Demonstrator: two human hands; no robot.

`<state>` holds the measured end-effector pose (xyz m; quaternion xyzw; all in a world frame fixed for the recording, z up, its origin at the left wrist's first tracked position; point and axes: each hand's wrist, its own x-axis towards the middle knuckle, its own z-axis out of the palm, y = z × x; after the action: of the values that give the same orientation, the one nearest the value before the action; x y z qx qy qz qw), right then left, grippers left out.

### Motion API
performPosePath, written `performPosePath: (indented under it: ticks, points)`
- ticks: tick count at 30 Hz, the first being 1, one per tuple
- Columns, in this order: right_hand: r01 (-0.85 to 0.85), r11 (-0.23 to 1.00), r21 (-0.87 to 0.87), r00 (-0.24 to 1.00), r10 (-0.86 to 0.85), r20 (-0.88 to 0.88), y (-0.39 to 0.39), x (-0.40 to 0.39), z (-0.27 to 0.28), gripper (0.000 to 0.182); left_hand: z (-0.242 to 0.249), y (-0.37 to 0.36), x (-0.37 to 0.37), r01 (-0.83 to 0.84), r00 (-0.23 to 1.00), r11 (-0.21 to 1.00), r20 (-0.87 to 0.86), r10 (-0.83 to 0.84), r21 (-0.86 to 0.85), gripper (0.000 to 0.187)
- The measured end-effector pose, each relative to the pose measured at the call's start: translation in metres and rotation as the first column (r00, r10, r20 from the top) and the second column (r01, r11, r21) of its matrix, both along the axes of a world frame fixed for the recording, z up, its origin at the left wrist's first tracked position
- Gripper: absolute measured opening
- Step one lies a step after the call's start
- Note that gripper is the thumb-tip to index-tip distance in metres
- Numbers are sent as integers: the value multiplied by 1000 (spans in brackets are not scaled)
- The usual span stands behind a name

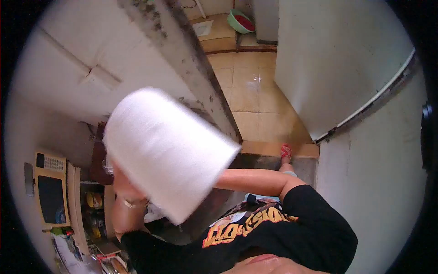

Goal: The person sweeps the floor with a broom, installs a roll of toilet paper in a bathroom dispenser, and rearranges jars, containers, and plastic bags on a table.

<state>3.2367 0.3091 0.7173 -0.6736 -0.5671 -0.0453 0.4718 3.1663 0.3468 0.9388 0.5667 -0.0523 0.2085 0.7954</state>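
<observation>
A large white object [164,146], rounded at its upper left end and straight-edged at the other, hangs in front of my body, slightly blurred. My left hand [122,179] is against its lower left side and holds it, with the fingers mostly hidden and smeared. A bracelet [132,203] circles the left wrist. My right forearm reaches across to the object's lower right edge, where my right hand is hidden behind it.
A microwave [52,192] and shelves with jars [94,200] stand at left. Ahead, a doorway with a raised sill [260,147] leads to a tiled floor [246,91]. A green basin [239,22] sits beyond. A pale door [328,59] is at right.
</observation>
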Motion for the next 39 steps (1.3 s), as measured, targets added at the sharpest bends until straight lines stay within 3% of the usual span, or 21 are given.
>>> performPosePath:
  ticks: [3,5,7,9,12,15,18,20,21,22,24,26,29,30,32,33,34,35,36,37,39]
  points:
    - [-210,970,125,918,240,-317,-71,60,64,40,14,-48,107,74,989,996,-135,-67,43,73]
    - [-237,889,393,741,427,-519,-78,124,34,40,15,-76,181,76,985,997,-159,-72,20,73]
    - [-194,912,363,542,408,-735,-105,203,15,42,8,-93,254,108,979,994,-174,-109,-17,72]
    - [-35,857,514,-4,515,-857,-150,283,26,44,-12,-99,314,147,962,988,-227,-154,-47,73]
    - [137,796,589,214,557,-802,-195,367,25,48,-26,-105,375,183,930,982,-314,-189,-48,80]
    - [-103,883,458,753,371,-544,-226,440,44,50,-34,-109,418,223,921,971,-307,-239,-87,80]
    - [49,835,547,277,515,-811,-227,469,36,42,-40,-95,442,231,904,971,-356,-238,-64,70]
    - [253,582,773,-280,809,-517,-223,489,50,35,-47,-77,455,253,883,967,-398,-247,-40,66]
    - [117,736,667,2,672,-741,-219,500,52,37,-52,-71,460,239,890,971,-399,-221,-4,66]
    - [35,865,500,311,466,-828,-215,511,54,39,-52,-68,466,224,895,974,-403,-193,31,65]
    - [-26,884,467,370,443,-817,-202,525,58,46,-60,-61,475,214,906,973,-389,-167,82,63]
    - [38,678,734,-156,730,-665,-181,542,80,55,-70,-46,489,217,915,961,-379,-139,173,61]
    - [-171,865,473,37,485,-874,-156,573,113,63,-97,-17,517,154,934,951,-354,-51,267,61]
    - [-283,831,479,46,510,-859,-143,586,108,67,-106,-6,528,115,933,961,-361,-17,253,61]
    - [-371,903,218,438,377,-816,-115,605,100,62,-117,15,554,28,930,977,-363,53,213,59]
    - [-371,925,84,622,315,-717,-97,616,96,61,-121,28,570,18,922,971,-380,76,238,59]
    - [-278,960,-22,841,233,-488,-79,627,86,67,-127,43,588,5,914,964,-393,104,265,59]
    - [-197,975,-104,927,151,-343,-60,637,82,70,-137,59,605,-10,905,957,-405,133,291,59]
    - [-104,980,-170,981,73,-180,-42,647,82,72,-164,78,628,-79,948,950,-274,165,301,54]
    - [-8,976,-217,1000,6,-9,-23,658,80,74,-162,91,645,-108,907,929,-348,238,354,52]
    - [25,977,-213,1000,-27,-7,14,677,39,76,-166,116,662,-146,788,875,-480,385,462,49]
